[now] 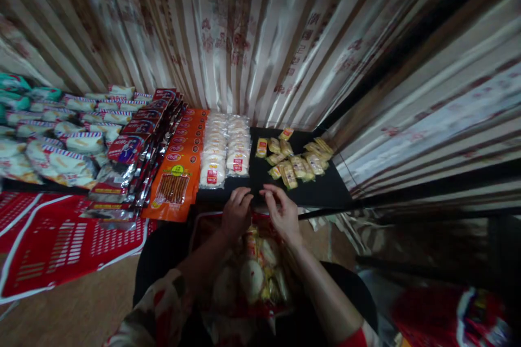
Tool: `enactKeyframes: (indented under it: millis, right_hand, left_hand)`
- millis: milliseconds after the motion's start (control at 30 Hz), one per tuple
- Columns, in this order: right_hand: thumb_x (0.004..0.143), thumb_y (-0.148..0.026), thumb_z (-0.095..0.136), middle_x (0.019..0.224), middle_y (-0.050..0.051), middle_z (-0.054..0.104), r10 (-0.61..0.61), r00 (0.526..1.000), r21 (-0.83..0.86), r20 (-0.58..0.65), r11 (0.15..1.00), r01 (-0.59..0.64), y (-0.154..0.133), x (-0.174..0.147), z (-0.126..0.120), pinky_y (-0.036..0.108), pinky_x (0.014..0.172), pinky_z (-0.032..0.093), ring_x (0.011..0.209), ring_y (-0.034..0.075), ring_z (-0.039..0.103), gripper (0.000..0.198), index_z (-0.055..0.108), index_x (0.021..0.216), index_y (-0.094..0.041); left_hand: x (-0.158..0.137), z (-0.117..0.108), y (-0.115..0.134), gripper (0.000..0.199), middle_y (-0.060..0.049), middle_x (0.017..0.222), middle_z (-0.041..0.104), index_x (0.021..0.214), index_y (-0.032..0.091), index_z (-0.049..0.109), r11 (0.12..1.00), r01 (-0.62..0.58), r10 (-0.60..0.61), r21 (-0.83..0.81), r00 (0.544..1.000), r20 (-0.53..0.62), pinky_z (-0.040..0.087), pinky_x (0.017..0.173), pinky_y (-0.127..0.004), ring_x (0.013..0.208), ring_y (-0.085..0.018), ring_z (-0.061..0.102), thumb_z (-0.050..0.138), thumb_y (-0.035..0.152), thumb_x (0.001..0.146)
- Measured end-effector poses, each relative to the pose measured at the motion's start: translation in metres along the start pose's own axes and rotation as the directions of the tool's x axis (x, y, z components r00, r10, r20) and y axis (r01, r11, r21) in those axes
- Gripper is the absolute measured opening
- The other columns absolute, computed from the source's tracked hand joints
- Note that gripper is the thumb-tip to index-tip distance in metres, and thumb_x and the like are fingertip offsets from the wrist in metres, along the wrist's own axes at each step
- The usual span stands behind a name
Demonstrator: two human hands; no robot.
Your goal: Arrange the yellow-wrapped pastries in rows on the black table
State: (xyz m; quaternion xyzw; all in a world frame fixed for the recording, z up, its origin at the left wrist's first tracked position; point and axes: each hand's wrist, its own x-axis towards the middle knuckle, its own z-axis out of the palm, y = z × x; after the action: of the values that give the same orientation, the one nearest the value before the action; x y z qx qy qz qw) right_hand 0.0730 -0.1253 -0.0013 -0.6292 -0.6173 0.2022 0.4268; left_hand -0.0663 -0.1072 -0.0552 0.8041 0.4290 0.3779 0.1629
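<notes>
My left hand (236, 210) and my right hand (281, 211) are close together at the near edge of a black table (325, 190). Both sit over the open top of a large red snack bag (248, 271) resting on my lap, filled with small wrapped snacks. Whether the fingers grip the bag's rim or a packet is unclear in the dim light. A loose pile of small yellow snack packets (295, 160) lies on the black table just beyond my right hand. Two rows of white wrapped cakes (226, 149) lie beyond my left hand.
Orange snack packs (179, 168), dark red packs (138, 141) and white striped bags (61, 141) lie in rows to the left. Red printed sheets (61, 238) hang at lower left. Patterned curtains (252, 27) close off the back and right. A red bag (448, 314) lies at lower right.
</notes>
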Motion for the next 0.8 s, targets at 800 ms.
enactKeyframes:
  millis: [800]
  right_hand:
    - [0.078, -0.014, 0.044, 0.098, 0.008, 0.071, 0.357, 0.802, -0.339, 0.478, 0.918, -0.206, 0.039, -0.151, 0.007, 0.031, 0.08, 0.049, 0.093, 0.022, 0.065, 0.036, 0.065, 0.106, -0.022]
  left_hand:
    - [-0.156, 0.009, 0.055, 0.051, -0.019, 0.137, 0.043, 0.128, 0.007, 0.044, 0.979, 0.006, -0.124, 0.204, 0.813, 0.569, 0.035, 0.104, -0.045, 0.13, -0.029, 0.036, 0.048, 0.019, 0.078]
